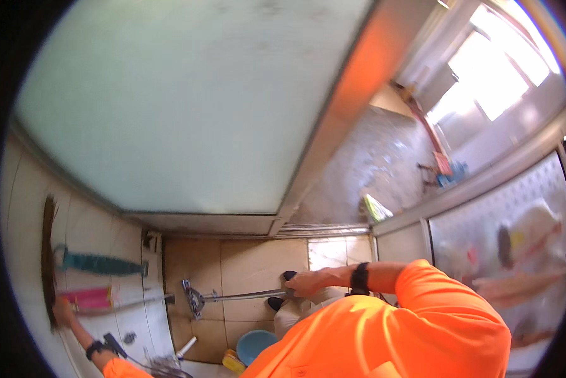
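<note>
My right hand [305, 284] is closed round the long grey handle of a mop [242, 295]. The mop's metal head frame [193, 299] points left, low over the tan floor tiles. At the far left, my left hand [62, 312] is closed on a broom next to its pink base [88, 298]. The broom's wide brown bristles [49, 252] face up along the white tiled wall, and its handle runs down toward the floor. A teal flat piece [100, 263] hangs on that wall close by the bristles; its kind is unclear.
A large frosted glass panel [182, 107] in a metal frame stands ahead. Right of it a doorway opens onto a grey floor [384, 151] with a white-green bag [375, 208]. A blue basin [256, 345] and a yellow object [233, 361] sit near my feet. Frosted glass [503, 252] borders the right.
</note>
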The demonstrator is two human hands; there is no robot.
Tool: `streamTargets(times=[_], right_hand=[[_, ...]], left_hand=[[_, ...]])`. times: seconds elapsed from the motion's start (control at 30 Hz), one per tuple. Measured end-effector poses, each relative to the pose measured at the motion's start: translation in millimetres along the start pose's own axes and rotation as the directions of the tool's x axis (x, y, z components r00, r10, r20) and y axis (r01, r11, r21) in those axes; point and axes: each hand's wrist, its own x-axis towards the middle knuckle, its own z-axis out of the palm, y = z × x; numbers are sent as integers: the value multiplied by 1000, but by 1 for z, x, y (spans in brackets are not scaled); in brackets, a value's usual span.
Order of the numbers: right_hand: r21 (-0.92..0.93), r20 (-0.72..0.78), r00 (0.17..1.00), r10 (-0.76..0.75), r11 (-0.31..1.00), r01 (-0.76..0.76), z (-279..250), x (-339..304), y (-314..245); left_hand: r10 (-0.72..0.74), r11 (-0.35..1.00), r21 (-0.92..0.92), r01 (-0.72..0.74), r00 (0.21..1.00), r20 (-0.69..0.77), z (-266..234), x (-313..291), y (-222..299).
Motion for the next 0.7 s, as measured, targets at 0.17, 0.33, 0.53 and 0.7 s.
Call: streamTargets(times=[0.17, 0.33, 0.53, 0.7], right_hand=[[130, 46, 992, 115, 984, -121, -19, -2, -26], [75, -96, 995, 9, 997, -2, -11, 14, -9], [-74, -72, 996, 52, 996, -58, 1, 24, 4], [-151, 48, 948, 314, 941, -304, -4, 14, 5]], left_hand=[[304, 901, -349, -259, 950, 79, -9, 8, -1], [436, 788, -548, -279, 882, 177, -24, 0, -7], [521, 743, -579, -335, 833, 185, -23, 19, -14], [603, 778, -241, -580, 797, 31, 3, 41, -36]])
